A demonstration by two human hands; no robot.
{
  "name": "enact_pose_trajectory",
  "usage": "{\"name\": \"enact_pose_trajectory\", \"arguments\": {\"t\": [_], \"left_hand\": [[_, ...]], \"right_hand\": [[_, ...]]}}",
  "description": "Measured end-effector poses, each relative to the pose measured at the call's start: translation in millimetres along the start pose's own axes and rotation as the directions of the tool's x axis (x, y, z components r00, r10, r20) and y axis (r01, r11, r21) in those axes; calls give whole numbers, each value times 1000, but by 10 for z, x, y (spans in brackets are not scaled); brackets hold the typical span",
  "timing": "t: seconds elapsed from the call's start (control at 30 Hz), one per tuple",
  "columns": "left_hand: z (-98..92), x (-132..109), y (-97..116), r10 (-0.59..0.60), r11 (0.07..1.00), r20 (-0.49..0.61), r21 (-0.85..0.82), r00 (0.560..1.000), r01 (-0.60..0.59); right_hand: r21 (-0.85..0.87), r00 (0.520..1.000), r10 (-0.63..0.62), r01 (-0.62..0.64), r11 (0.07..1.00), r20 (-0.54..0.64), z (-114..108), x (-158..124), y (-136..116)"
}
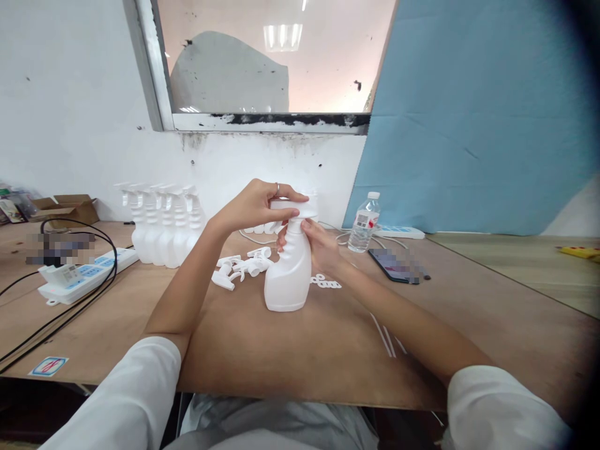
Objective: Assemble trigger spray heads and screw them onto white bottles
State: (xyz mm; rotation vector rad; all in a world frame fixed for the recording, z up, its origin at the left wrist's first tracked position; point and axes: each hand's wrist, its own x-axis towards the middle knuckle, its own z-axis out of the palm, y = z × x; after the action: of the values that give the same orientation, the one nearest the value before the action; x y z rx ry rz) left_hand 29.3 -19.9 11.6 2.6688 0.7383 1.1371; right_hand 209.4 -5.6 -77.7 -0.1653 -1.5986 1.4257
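A white plastic spray bottle [288, 284] stands upright on the table in front of me. My left hand [262, 203] is closed on the white trigger spray head [307, 205] at the bottle's top, thumb and fingers on either side of it. Around the bottle's neck wraps my right hand [322, 245], its fingers partly hidden behind the bottle. Several loose white trigger spray heads [253, 264] lie just left of the bottle. White ring-shaped pieces [327, 282] are to its right, and thin white tubes [383, 336] lie nearer me, partly under my right forearm.
Several spray bottles with heads [164, 228] stand in a row at the back left. A power strip [89, 275] with black cables lies left. On the right are a water bottle [364, 225], a phone [394, 265] and another power strip [400, 232]. A wall closes off the back.
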Motion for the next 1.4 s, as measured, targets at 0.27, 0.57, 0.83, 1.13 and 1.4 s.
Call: {"name": "enact_pose_trajectory", "arguments": {"t": [0.27, 0.57, 0.83, 1.13, 1.4], "left_hand": [[13, 4, -1, 24, 1000, 3, -2, 1000, -24], [-2, 7, -20, 5, 1000, 12, -21, 1000, -5], [-4, 2, -8, 6, 999, 44, -46, 999, -4], [-36, -2, -24, 20, 1000, 35, 15, 999, -21], [-19, -5, 22, 29, 1000, 33, -5, 999, -28]], "right_hand": [[-22, 999, -43, 42, 999, -33, 49, -8, 22], [15, 996, 91, -91, 996, 8, 1, 31, -30], [101, 981, 143, -157, 982, 131, -98, 31, 14], [85, 933, 257, -286, 955, 252, -166, 54, -28], [147, 970, 202, -221, 964, 137, -95, 6, 61]]}}
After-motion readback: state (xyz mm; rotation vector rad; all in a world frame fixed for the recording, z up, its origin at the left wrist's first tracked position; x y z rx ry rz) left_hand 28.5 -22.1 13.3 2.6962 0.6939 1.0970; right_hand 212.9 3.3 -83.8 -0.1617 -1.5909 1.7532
